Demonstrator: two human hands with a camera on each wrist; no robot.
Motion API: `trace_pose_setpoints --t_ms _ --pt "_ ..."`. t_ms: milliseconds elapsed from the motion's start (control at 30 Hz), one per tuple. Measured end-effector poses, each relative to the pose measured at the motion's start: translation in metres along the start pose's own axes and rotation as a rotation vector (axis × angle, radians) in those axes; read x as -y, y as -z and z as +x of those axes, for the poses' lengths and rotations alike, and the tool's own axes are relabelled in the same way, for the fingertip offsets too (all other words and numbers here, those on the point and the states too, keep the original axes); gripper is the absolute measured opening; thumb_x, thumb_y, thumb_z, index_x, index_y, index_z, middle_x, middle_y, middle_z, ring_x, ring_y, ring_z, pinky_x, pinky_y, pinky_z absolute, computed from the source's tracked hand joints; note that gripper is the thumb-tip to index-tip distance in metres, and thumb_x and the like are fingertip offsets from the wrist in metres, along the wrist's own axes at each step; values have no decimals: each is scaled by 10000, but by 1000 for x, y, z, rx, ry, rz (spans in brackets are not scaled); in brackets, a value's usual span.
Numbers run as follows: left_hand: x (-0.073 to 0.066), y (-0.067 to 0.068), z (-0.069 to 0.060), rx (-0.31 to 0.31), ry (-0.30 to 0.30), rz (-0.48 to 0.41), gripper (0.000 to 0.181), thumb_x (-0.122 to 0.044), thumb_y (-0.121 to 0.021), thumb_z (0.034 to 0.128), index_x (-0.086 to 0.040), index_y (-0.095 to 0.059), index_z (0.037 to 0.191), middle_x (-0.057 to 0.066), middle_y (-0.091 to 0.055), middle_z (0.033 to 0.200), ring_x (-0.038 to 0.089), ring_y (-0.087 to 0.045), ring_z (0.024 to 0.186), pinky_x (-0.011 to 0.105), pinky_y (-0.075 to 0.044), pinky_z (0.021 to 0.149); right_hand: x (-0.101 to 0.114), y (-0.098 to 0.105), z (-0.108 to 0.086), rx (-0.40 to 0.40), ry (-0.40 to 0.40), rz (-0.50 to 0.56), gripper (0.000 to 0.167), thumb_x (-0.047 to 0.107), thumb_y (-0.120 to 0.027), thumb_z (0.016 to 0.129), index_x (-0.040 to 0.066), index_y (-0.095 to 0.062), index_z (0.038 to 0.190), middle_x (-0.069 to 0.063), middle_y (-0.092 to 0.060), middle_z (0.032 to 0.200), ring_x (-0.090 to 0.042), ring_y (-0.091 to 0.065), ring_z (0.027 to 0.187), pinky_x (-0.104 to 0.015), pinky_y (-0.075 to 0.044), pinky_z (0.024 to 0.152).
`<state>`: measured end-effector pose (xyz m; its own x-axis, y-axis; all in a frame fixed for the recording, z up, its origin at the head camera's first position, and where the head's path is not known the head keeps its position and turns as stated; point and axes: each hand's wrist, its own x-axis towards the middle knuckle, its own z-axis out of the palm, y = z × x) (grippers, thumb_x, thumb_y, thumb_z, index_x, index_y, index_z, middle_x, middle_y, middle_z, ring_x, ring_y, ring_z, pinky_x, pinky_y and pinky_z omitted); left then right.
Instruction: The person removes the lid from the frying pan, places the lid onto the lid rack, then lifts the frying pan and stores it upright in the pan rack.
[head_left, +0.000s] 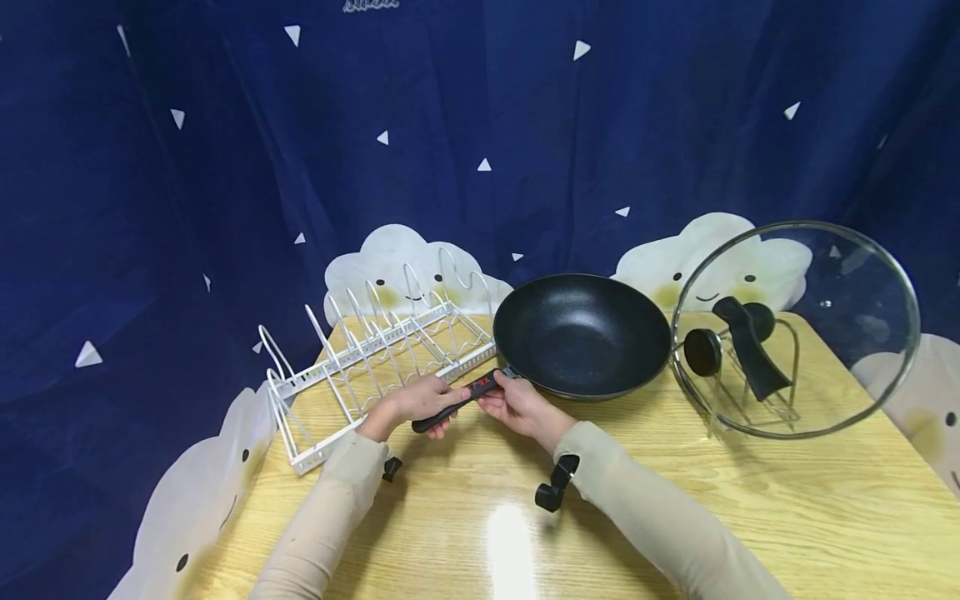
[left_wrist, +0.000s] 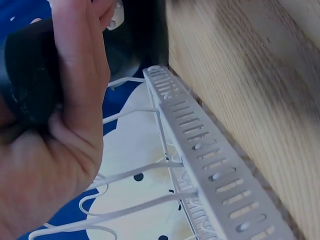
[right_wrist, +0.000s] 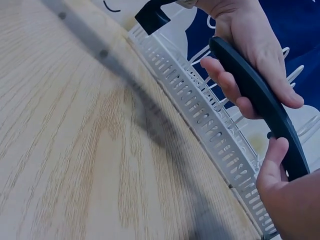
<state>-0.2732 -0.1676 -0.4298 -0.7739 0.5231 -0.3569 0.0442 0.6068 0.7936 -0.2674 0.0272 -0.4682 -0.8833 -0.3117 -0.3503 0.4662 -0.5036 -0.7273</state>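
A black pan [head_left: 581, 333] with a long black handle [head_left: 454, 407] is at the middle, its inside facing up and toward the camera. My left hand [head_left: 422, 400] grips the handle near its free end; in the right wrist view its fingers and thumb curl round the handle [right_wrist: 260, 95]. My right hand [head_left: 522, 408] holds the handle close to the pan's body, thumb along it. A white wire rack [head_left: 330, 367] stands just left of the pan; its slotted rail [left_wrist: 200, 145] runs beside my left hand [left_wrist: 65, 120] in the left wrist view.
At the right a glass lid [head_left: 847, 333] with a black handle [head_left: 750, 350] stands upright in a small wire stand [head_left: 793, 358]. The wooden table [head_left: 465, 517] lies before a dark blue curtain [head_left: 450, 100] with cloud shapes behind. A black strap device [head_left: 557, 483] is on the right wrist.
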Motion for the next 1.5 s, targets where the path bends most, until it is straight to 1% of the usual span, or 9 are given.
trace_pose_setpoints --t_ms 200,467,633,733,833,967,1067,1233,1500 --pt "0 -8 1 84 4 -49 629 -451 -452 982 165 -554 909 94 -596 605 160 -607 482 328 -537 492 2 7 -6 33 -18 -21 339 189 -290 1053 -88 -484 1084 -118 -655 737 -130 -650 652 -209 -531 632" --pt "-1 -22 4 182 -3 -207 668 -457 -447 983 208 -515 966 89 -581 599 161 -596 485 287 -516 476 8 17 -14 31 -41 -105 377 186 -307 1050 -142 -451 1165 -124 -658 724 -142 -658 643 -226 -538 643" --pt "-4 -32 4 238 -13 -275 630 -429 -424 999 194 -500 955 83 -570 597 164 -594 492 282 -513 483 10 24 -18 37 -52 -122 343 178 -320 1047 -118 -482 1109 -122 -665 723 -149 -665 655 -236 -544 653" --pt "-5 -37 4 250 -16 -310 598 -421 -425 1001 167 -511 929 87 -570 596 171 -594 493 290 -516 485 10 27 -20 47 -52 -127 331 170 -330 1045 -115 -492 1093 -125 -668 732 -152 -667 665 -242 -546 659" --pt "-5 -41 5 259 -12 -337 581 -427 -435 996 142 -515 907 88 -571 596 171 -592 494 292 -515 486 12 30 -22 61 -51 -140 354 172 -328 1046 -138 -469 1143 -128 -672 750 -149 -667 681 -240 -545 666" --pt "-6 -46 7 276 -17 -349 600 -429 -438 993 164 -498 919 94 -573 600 174 -593 500 293 -518 493 15 34 -26 85 -59 -162 372 172 -322 1046 -154 -444 1178 -128 -674 763 -147 -665 696 -239 -544 679" --pt "-7 -50 8 287 -28 -352 605 -420 -432 996 179 -489 933 98 -575 605 177 -594 502 294 -520 496 16 36 -28 99 -67 -172 350 165 -323 1045 -141 -475 1120 -126 -672 762 -150 -663 703 -244 -543 686" --pt "-10 -58 7 301 -23 -396 562 -417 -438 993 138 -500 932 90 -570 631 153 -586 521 292 -523 506 19 41 -32 113 -79 -197 330 163 -318 1046 -103 -510 1015 -113 -669 751 -149 -659 707 -245 -541 693" --pt "-17 -71 4 284 -13 -446 544 -426 -434 994 111 -506 950 75 -573 636 152 -596 530 281 -523 507 24 47 -39 123 -99 -216 343 155 -315 1044 -117 -522 1015 -148 -676 798 -179 -673 771 -297 -539 778"
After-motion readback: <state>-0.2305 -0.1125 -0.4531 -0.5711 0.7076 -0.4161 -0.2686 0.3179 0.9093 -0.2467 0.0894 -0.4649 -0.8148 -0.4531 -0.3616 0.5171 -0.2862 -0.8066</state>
